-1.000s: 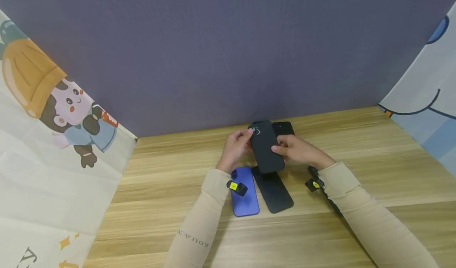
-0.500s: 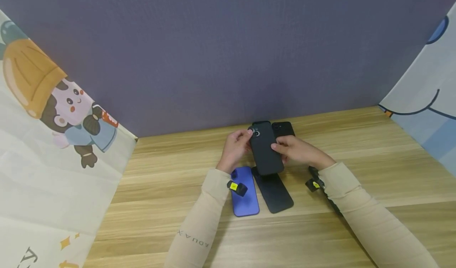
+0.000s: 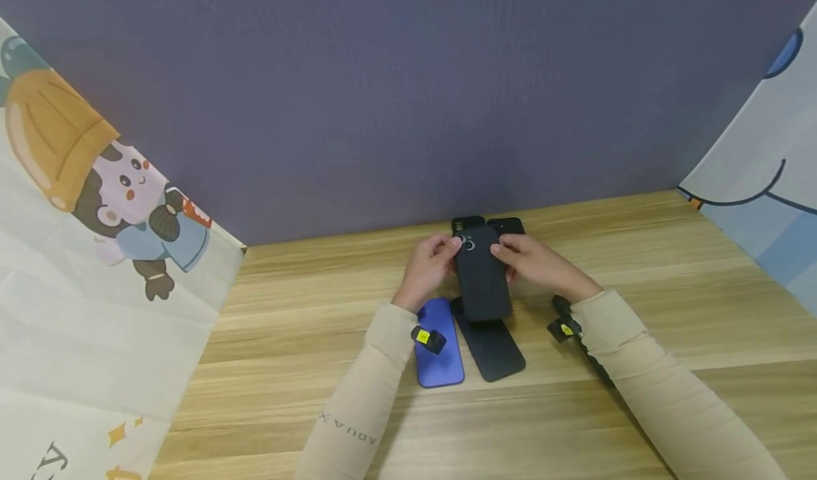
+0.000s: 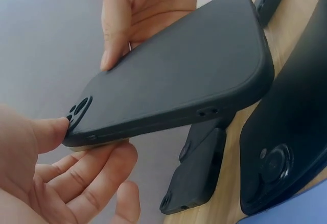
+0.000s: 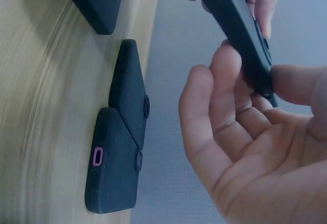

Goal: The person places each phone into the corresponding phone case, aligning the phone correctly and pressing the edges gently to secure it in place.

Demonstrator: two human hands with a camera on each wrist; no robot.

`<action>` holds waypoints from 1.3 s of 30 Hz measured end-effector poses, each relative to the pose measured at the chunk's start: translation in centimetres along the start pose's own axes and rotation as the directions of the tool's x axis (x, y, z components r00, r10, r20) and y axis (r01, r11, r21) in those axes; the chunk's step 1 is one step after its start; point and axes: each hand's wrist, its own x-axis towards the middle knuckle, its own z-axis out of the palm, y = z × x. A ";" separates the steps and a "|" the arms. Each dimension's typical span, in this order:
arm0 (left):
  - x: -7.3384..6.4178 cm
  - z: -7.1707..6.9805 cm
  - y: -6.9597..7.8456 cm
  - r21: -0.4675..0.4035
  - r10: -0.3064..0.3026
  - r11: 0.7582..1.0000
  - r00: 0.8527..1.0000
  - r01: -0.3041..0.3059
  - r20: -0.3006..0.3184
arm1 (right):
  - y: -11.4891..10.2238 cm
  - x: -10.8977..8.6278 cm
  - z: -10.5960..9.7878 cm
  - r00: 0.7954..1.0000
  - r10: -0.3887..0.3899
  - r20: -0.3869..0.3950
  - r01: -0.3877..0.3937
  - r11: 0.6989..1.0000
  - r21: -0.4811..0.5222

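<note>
Held phone [image 3: 486, 281] points lengthwise wallward, lenses [image 3: 469, 244] foremost

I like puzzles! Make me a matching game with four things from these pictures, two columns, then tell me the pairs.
Things:
1. black case
2. blue phone
3. tabletop
4. cartoon character's hat

Clues:
A. wood-grained
B. orange
C. held by the left hand and right hand
D. lying flat, next to a dark phone

Pairs: 1-C, 2-D, 3-A, 4-B
</note>
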 end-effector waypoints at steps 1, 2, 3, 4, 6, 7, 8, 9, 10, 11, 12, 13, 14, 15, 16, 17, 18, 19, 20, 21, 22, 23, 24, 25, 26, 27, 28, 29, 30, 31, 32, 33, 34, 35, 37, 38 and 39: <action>-0.1 0.0 0.0 0.012 0.006 1.000 1.000 -0.006 0.003 | 0.0 0.0 0.0 1.000 -0.001 -0.004 0.001 1.000 -0.001; -0.1 0.0 0.1 0.024 0.011 1.000 1.000 -0.011 0.008 | 0.0 0.0 0.0 1.000 0.000 -0.006 0.000 1.000 0.000; -0.1 0.0 0.1 0.039 0.016 0.999 1.000 -0.017 0.011 | -0.1 -0.1 0.0 1.000 0.000 -0.008 0.000 1.000 0.001; -0.1 0.0 0.1 0.049 0.020 0.999 1.000 -0.020 0.014 | -0.1 -0.1 -0.1 1.000 0.000 -0.011 0.000 1.000 0.002; -0.1 0.0 0.1 0.067 0.026 0.997 1.000 -0.027 0.016 | -0.1 -0.1 -0.1 1.000 -0.001 -0.013 0.001 1.000 0.006; -0.1 0.0 0.1 0.076 0.029 0.997 0.999 -0.030 0.016 | -0.1 -0.1 -0.1 1.000 -0.002 -0.012 0.002 1.000 0.009; -0.1 0.0 0.1 0.080 0.031 0.996 0.999 -0.032 0.015 | -0.1 -0.1 -0.1 1.000 -0.002 -0.011 0.002 1.000 0.014; -0.1 0.0 0.2 0.083 0.032 0.996 0.999 -0.033 0.014 | -0.1 -0.1 -0.1 1.000 -0.002 -0.009 0.002 1.000 0.017; -0.1 0.0 0.1 0.083 0.033 0.996 0.999 -0.034 0.013 | -0.1 0.0 -0.1 1.000 -0.001 -0.008 0.001 1.000 0.020; -0.1 0.1 0.1 0.084 0.035 0.996 0.999 -0.036 0.012 | 0.0 0.0 -0.2 1.000 -0.001 -0.007 0.001 1.000 0.021; -0.1 0.1 0.1 0.084 0.035 0.996 0.999 -0.036 0.012 | 0.0 0.0 -0.2 1.000 -0.002 -0.006 0.002 1.000 0.024; -0.1 0.1 0.0 0.083 0.035 0.996 0.999 -0.036 0.010 | 0.1 0.0 -0.2 1.000 -0.002 -0.007 0.002 1.000 0.024; -0.1 0.1 0.0 0.082 0.036 0.996 0.999 -0.036 0.010 | 0.1 0.0 -0.2 1.000 -0.001 -0.008 0.001 1.000 0.024; -0.1 0.1 0.0 0.083 0.036 0.996 0.999 -0.037 0.009 | 0.1 0.0 -0.2 1.000 -0.002 -0.008 0.002 1.000 0.024; 0.0 0.1 0.0 0.086 0.038 0.996 0.999 -0.039 0.009 | 0.1 0.1 -0.2 1.000 -0.001 -0.009 0.001 1.000 0.026; 0.0 0.1 0.0 0.087 0.039 0.995 0.999 -0.040 0.009 | 0.1 0.1 -0.2 1.000 -0.001 -0.010 0.001 1.000 0.026; -0.1 0.1 0.0 0.091 0.041 0.995 0.999 -0.041 0.009 | 0.1 0.1 -0.2 1.000 -0.002 -0.010 0.002 1.000 0.027; -0.1 0.1 0.0 0.094 0.042 0.995 0.999 -0.043 0.008 | 0.1 0.1 -0.2 1.000 -0.001 -0.010 0.001 1.000 0.026; -0.1 0.1 0.0 0.099 0.045 0.994 0.999 -0.045 0.008 | 0.1 0.1 -0.2 1.000 0.000 -0.010 0.000 1.000 0.028; -0.1 0.1 0.1 0.104 0.046 0.993 0.999 -0.046 0.008 | 0.1 0.1 -0.2 1.000 -0.001 -0.008 0.001 1.000 0.030; -0.1 0.1 0.1 0.109 0.047 0.993 0.999 -0.048 0.009 | 0.1 0.1 -0.2 1.000 0.001 -0.008 -0.001 1.000 0.029; -0.1 0.1 0.0 0.110 0.047 0.993 0.999 -0.048 0.007 | 0.1 0.1 -0.2 1.000 0.000 -0.008 0.000 1.000 0.029; -0.1 0.1 0.0 0.113 0.047 0.992 0.999 -0.047 0.007 | 0.1 0.1 -0.2 1.000 0.000 -0.008 0.000 1.000 0.029; 0.0 0.1 0.0 0.115 0.045 0.992 0.999 -0.046 0.006 | 0.1 0.0 -0.2 1.000 0.000 -0.007 0.000 1.000 0.028; 0.0 0.2 0.0 0.116 0.044 0.992 0.999 -0.044 0.005 | 0.1 0.0 -0.2 1.000 0.000 -0.007 0.000 1.000 0.028; 0.0 0.2 0.0 0.116 0.043 0.992 0.999 -0.043 0.004 | 0.1 0.0 -0.2 1.000 -0.001 -0.007 0.001 1.000 0.027; 0.0 0.2 0.0 0.117 0.042 0.992 0.999 -0.042 0.004 | 0.1 0.0 -0.2 1.000 -0.001 -0.008 0.001 1.000 0.026; 0.0 0.2 0.0 0.118 0.040 0.992 0.999 -0.040 0.003 | 0.1 0.0 -0.2 1.000 -0.002 -0.008 0.002 1.000 0.027; 0.0 0.2 0.0 0.119 0.039 0.992 0.999 -0.039 0.003 | 0.2 0.0 -0.2 1.000 -0.002 -0.008 0.002 1.000 0.026; 0.0 0.2 0.0 0.120 0.039 0.992 0.999 -0.039 0.002 | 0.2 0.0 -0.2 1.000 -0.003 -0.007 0.003 1.000 0.024; 0.0 0.3 0.0 0.123 0.040 0.992 0.999 -0.040 0.002 | 0.2 0.0 -0.2 1.000 -0.001 -0.007 0.001 1.000 0.024; 0.0 0.3 0.0 0.124 0.040 0.991 0.999 -0.040 0.003 | 0.2 0.0 -0.2 1.000 -0.001 -0.007 0.001 1.000 0.022; 0.0 0.3 0.0 0.127 0.040 0.991 0.999 -0.040 0.003 | 0.2 0.0 -0.2 1.000 -0.001 -0.007 0.001 1.000 0.020; 0.0 0.3 0.0 0.129 0.040 0.991 0.999 -0.040 0.003 | 0.2 0.0 -0.2 1.000 -0.001 -0.007 0.001 1.000 0.019; 0.0 0.2 0.0 0.134 0.041 0.990 0.999 -0.041 0.004 | 0.2 0.0 -0.2 1.000 -0.003 -0.006 0.004 1.000 0.018; -0.1 0.2 0.0 0.137 0.041 0.990 0.999 -0.041 0.004 | 0.2 0.0 -0.1 1.000 -0.004 -0.007 0.005 1.000 0.017; -0.1 0.2 0.0 0.137 0.041 0.990 0.999 -0.041 0.004 | 0.2 0.0 -0.1 1.000 -0.007 -0.007 0.007 1.000 0.016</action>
